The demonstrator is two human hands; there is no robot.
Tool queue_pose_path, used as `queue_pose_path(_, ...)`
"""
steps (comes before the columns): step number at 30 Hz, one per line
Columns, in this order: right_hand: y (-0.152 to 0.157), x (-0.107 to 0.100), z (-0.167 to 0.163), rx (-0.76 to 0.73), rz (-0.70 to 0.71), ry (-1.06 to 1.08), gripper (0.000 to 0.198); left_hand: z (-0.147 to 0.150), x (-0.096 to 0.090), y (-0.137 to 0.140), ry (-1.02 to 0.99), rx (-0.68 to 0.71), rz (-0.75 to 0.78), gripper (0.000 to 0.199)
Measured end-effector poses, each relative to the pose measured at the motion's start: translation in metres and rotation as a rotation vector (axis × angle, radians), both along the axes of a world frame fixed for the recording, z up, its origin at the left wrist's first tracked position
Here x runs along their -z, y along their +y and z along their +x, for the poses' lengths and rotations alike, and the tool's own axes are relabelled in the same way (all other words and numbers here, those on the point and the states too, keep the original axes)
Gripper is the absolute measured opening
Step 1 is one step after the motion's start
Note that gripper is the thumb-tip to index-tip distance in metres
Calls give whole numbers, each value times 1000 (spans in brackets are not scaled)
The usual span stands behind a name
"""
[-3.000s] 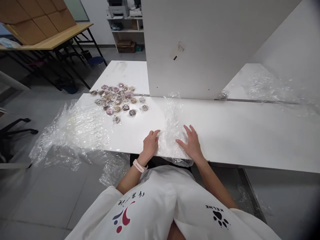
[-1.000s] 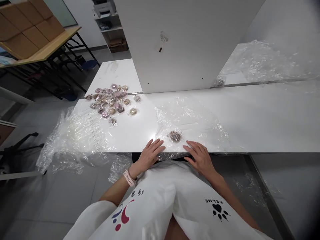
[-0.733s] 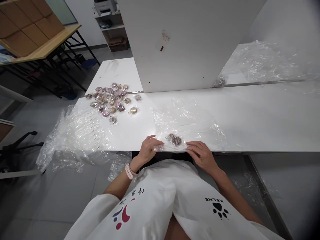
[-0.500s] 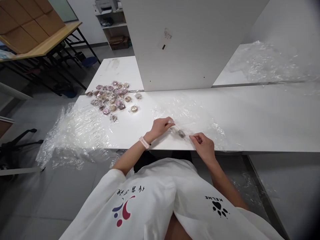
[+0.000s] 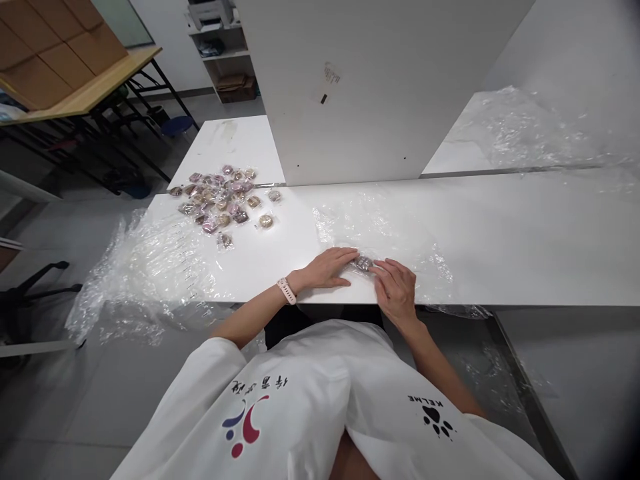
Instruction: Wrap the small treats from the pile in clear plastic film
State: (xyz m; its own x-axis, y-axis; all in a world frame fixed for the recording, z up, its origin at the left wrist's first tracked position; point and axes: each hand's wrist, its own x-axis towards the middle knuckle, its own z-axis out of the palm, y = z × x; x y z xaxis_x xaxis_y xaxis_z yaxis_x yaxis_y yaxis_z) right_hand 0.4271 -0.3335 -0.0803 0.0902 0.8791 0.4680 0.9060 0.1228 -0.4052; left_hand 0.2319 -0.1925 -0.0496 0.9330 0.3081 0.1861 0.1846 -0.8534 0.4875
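Note:
A small dark item [image 5: 363,263] wrapped in clear plastic lies near the table's front edge, between my two hands. My left hand [image 5: 330,267] rests to its left, fingers stretched out flat and the thumb apart, the fingertips at its wrapper. From the right, my right hand [image 5: 397,283] reaches the wrapper with bent fingers, the thumb held away from them. Neither hand closes round the item. Beneath and behind it spreads a sheet of clear plastic film [image 5: 350,217] on the white table [image 5: 500,247].
Several small wrapped pieces [image 5: 220,197], brown and purple, lie heaped at the left. Clear plastic bags [image 5: 160,257] hang over the table's left front edge. A white upright panel [image 5: 375,100] stands behind the table. More crumpled film [image 5: 530,127] lies at the back right.
Both hands have come closer around the wrapped item. The left fingers went from a pinch on the plastic to lying flat, and the right hand moved left and opened its pinch.

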Motion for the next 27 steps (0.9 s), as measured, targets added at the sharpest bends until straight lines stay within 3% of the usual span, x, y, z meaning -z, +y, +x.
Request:
queue_pose_path(3,4,2,5,-78,-92,31,47,6,3,10,27,-111,-60,41)
queue_pose_path(6,8,1,13,-31,-140,150,42,12,-8,15,48,-212,-128,28)
queue_pose_path(10,17,-6,24,10,-357,420,38,16,-25,17,155,-289,-375,34)
queue_pose_path(12,23,-12,25,75,-477,397,34,18,-28,16,238,-394,-341,36)
queue_pose_path(15,26,-20,25,190,-341,156,31,17,-27,9,197,-516,-10,30)
queue_pose_path(18,17,-19,28,1,-131,22,29,0,-20,-4,58,-299,171,23)
queue_pose_path(21,2,-7,35,-210,-127,35,36,-24,-5,-13,21,-99,113,36)
queue_pose_path(24,-3,2,37,-163,-118,78,35,-32,5,-11,8,-216,29,25)
queue_pose_path(27,10,-5,37,-65,-156,124,36,-20,0,2,37,-419,-72,22)
